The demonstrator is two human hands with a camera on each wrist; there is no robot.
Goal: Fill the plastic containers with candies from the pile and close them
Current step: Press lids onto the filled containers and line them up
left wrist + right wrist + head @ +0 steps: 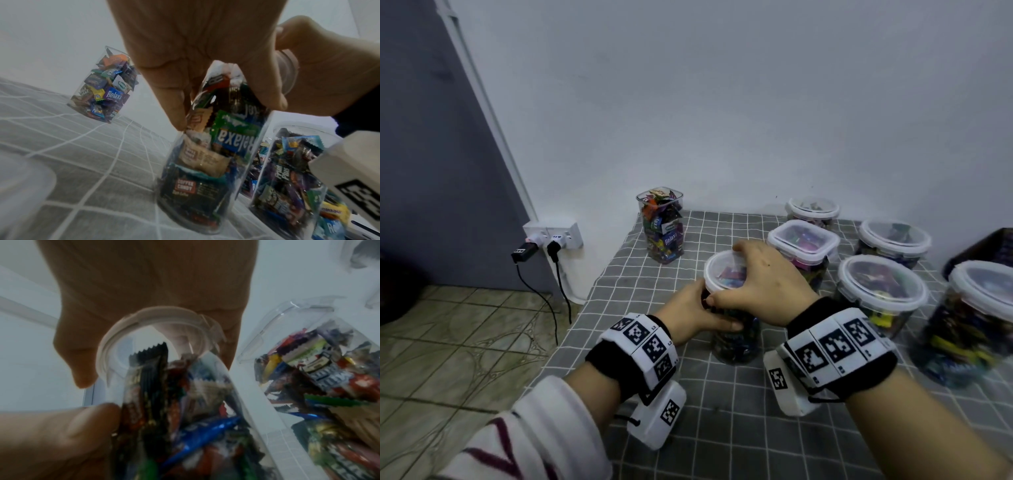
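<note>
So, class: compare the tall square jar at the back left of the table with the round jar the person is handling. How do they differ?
The square jar has no lid, while the round jar has a lid on it. The square jar stands alone and untouched; the round jar is held by the left hand at its side and the right hand over its lid. The square jar has flat sides; the round jar is a cylinder. Both are clear and hold wrapped candies.

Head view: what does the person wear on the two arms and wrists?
Both hands are bare. Each wrist carries a black fabric band under a white band of square panels with black-and-white coded markers, and a white box-shaped camera unit with one more marker hangs below on a thin black cord. The left arm has a white sleeve with dark red stripes; the right forearm is uncovered.
</note>
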